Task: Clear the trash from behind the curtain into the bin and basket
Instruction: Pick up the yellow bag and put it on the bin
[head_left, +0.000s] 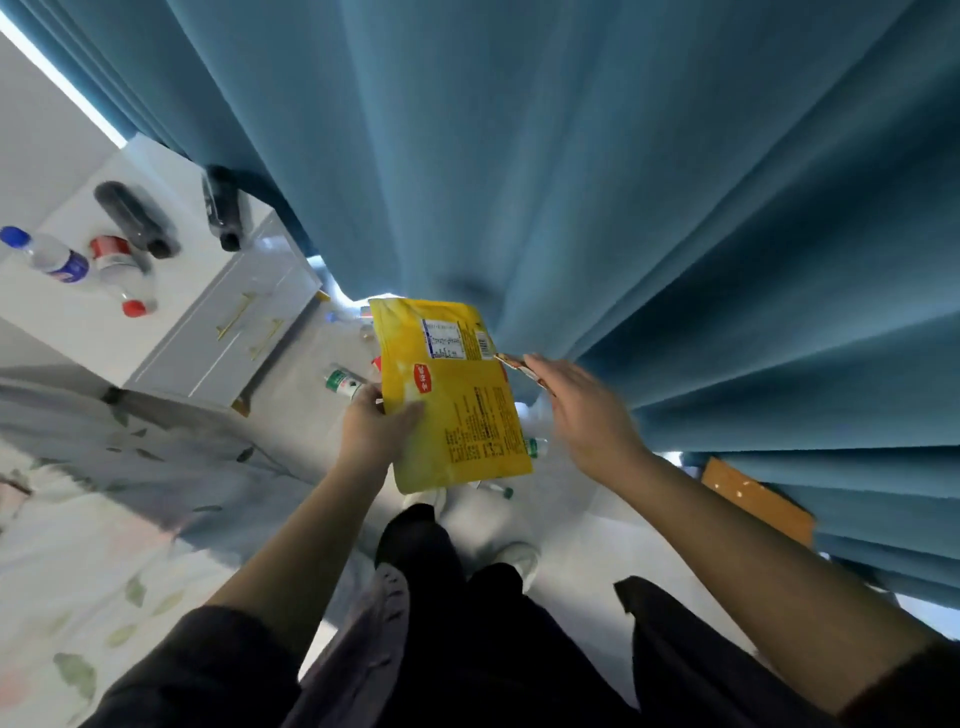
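Head view, left hand (376, 431) gripping edge of yellow packet (457, 415), right hand (582, 410) pinching wrapper (519, 366) beside curtain (623, 208)

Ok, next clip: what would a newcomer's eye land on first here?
The yellow packet at centre, gripped by the left hand, with the right hand beside it pinching a small scrap. Behind them the blue curtain fills the top and right. At left, a white cabinet carries several bottles, and a green-label bottle lies on the floor by the left hand.
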